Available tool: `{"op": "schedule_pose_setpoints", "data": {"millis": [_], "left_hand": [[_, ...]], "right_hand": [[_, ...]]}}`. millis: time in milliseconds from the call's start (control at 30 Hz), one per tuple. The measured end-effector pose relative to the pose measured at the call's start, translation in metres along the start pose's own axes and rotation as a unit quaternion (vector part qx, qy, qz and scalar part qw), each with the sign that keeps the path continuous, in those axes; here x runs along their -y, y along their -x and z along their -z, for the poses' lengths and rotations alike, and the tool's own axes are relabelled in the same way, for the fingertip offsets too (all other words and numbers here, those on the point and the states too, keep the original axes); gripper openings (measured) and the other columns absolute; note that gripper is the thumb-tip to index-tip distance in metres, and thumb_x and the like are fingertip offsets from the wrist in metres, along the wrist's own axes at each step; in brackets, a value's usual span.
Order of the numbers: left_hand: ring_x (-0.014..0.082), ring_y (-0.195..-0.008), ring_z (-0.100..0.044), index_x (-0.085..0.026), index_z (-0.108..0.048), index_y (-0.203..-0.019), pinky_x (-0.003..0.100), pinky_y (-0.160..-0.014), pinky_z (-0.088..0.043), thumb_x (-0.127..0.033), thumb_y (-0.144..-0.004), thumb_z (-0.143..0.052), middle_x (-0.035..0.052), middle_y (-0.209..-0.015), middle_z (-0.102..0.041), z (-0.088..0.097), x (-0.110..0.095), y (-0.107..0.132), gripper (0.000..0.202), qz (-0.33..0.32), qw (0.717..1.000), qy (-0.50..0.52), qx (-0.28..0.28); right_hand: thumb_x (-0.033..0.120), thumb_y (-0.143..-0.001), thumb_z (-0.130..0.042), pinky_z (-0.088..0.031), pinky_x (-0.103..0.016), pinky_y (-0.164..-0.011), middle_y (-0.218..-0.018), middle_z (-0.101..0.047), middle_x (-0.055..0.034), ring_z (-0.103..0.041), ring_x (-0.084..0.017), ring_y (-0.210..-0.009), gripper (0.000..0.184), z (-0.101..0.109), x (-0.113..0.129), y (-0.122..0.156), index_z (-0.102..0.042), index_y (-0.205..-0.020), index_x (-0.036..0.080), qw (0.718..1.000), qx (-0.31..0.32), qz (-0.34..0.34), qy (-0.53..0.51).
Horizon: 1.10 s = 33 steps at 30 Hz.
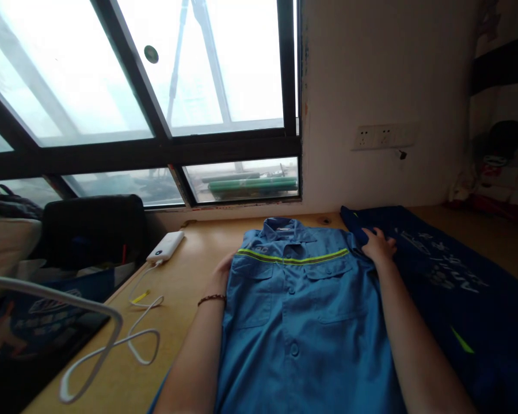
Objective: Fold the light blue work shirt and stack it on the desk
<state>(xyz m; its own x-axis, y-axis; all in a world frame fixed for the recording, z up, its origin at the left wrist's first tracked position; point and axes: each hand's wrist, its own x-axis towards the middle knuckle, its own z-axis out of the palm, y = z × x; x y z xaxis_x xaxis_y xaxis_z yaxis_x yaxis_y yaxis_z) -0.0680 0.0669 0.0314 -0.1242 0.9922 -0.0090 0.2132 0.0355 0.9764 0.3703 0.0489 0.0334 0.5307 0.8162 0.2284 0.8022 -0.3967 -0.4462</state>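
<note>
A light blue work shirt (300, 310) with a yellow-green reflective stripe lies face up on the wooden table (185, 287), collar toward the wall. My left hand (221, 270) is at the shirt's left shoulder with its fingers tucked under the cloth, so most of them are hidden. My right hand (377, 244) rests at the right shoulder, fingers spread on the fabric where the shirt meets a dark blue garment (449, 287) with white print.
A white power bank (166, 246) with a looping white cable (140, 339) lies on the table's left part. A black chair back (92, 230) and bags stand at the left. The wall with sockets (382, 136) and a window are behind.
</note>
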Motion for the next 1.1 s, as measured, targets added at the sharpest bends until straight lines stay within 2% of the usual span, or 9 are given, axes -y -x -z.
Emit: {"op": "schedule_pose_setpoints", "data": {"millis": [133,333,433,533,600,733,833,933,1100], "left_hand": [[0.0223,-0.077,-0.060,-0.007,-0.062,-0.078,0.036,-0.070,-0.048,-0.021,-0.073,-0.054,0.0097,-0.069,-0.064,0.002,-0.003,-0.012,0.017,0.061,0.993,0.056,-0.081],[0.0211,-0.090,-0.056,-0.006,-0.058,-0.085,0.030,-0.076,-0.045,-0.018,-0.076,-0.046,0.0068,-0.071,-0.063,0.032,-0.006,-0.021,0.019,0.037,0.972,0.036,-0.230],[0.0210,-0.095,-0.053,-0.007,-0.057,-0.087,0.029,-0.079,-0.044,-0.017,-0.078,-0.045,0.0071,-0.074,-0.063,0.043,-0.005,-0.019,0.019,0.034,0.966,0.028,-0.256],[0.0207,-0.087,-0.057,-0.008,-0.058,-0.088,0.032,-0.076,-0.046,-0.027,-0.080,-0.045,0.0079,-0.073,-0.063,0.048,-0.003,-0.015,0.024,0.044,0.979,0.062,-0.191],[0.0200,-0.084,-0.058,-0.011,-0.058,-0.095,0.034,-0.075,-0.046,-0.035,-0.084,-0.038,0.0086,-0.076,-0.064,0.050,0.000,-0.012,0.033,0.031,0.987,0.127,-0.098],[0.0205,-0.080,-0.060,-0.014,-0.057,-0.098,0.037,-0.072,-0.048,-0.038,-0.084,-0.038,0.0090,-0.079,-0.064,0.049,0.005,-0.008,0.033,0.051,0.988,0.147,0.015],[0.0228,-0.076,-0.060,-0.009,-0.060,-0.087,0.037,-0.070,-0.049,-0.031,-0.077,-0.051,0.0101,-0.073,-0.064,0.039,0.010,-0.007,0.026,0.092,0.993,0.066,0.019],[0.0230,-0.075,-0.060,-0.008,-0.060,-0.081,0.037,-0.069,-0.049,-0.030,-0.076,-0.052,0.0092,-0.070,-0.064,0.030,0.012,-0.007,0.024,0.076,0.997,0.027,0.010],[0.0219,-0.076,-0.060,-0.012,-0.061,-0.082,0.033,-0.068,-0.049,-0.030,-0.072,-0.053,0.0063,-0.072,-0.065,0.028,0.002,-0.011,0.022,0.030,0.996,-0.080,-0.017]], "right_hand": [[0.026,-0.071,-0.051,-0.035,-0.044,-0.076,-0.096,-0.059,-0.0123,-0.043,-0.032,-0.097,0.023,-0.015,-0.012,0.002,-0.068,-0.086,0.023,0.998,0.035,-0.038,0.036],[0.037,-0.079,-0.043,-0.033,-0.044,-0.079,-0.103,-0.058,-0.0118,-0.041,-0.031,-0.103,0.031,-0.002,-0.003,-0.001,-0.066,-0.092,0.021,0.991,-0.118,-0.028,0.049],[0.045,-0.075,-0.050,-0.036,-0.037,-0.078,-0.099,-0.061,-0.0104,-0.049,-0.027,-0.097,0.038,0.001,0.006,-0.006,-0.064,-0.098,0.019,0.998,0.020,0.055,0.021],[0.040,-0.053,-0.071,-0.038,-0.031,-0.078,-0.107,-0.059,-0.0084,-0.052,-0.025,-0.097,0.059,-0.008,0.011,-0.008,-0.060,-0.107,0.021,0.971,0.203,0.124,0.021],[0.033,-0.043,-0.077,-0.037,-0.032,-0.081,-0.117,-0.054,-0.0082,-0.049,-0.028,-0.102,0.072,-0.017,0.012,-0.007,-0.057,-0.112,0.024,0.963,0.234,0.125,0.044],[0.035,-0.063,-0.064,-0.037,-0.032,-0.080,-0.114,-0.055,-0.0087,-0.050,-0.027,-0.103,0.048,-0.025,0.014,-0.003,-0.059,-0.109,0.025,0.972,0.209,0.097,0.049],[0.035,-0.075,-0.052,-0.040,-0.030,-0.075,-0.105,-0.060,-0.0109,-0.054,-0.025,-0.098,0.034,-0.020,0.015,-0.002,-0.061,-0.105,0.023,0.978,0.189,0.079,0.041],[0.039,-0.082,-0.040,-0.041,-0.031,-0.072,-0.102,-0.060,-0.0158,-0.055,-0.027,-0.096,0.038,-0.010,0.018,-0.002,-0.059,-0.108,0.020,0.987,0.149,0.057,0.035],[0.048,-0.082,-0.035,-0.042,-0.035,-0.066,-0.090,-0.063,-0.0198,-0.058,-0.030,-0.086,0.047,0.015,0.026,0.000,-0.063,-0.101,0.015,0.999,-0.022,-0.035,-0.001]]}}
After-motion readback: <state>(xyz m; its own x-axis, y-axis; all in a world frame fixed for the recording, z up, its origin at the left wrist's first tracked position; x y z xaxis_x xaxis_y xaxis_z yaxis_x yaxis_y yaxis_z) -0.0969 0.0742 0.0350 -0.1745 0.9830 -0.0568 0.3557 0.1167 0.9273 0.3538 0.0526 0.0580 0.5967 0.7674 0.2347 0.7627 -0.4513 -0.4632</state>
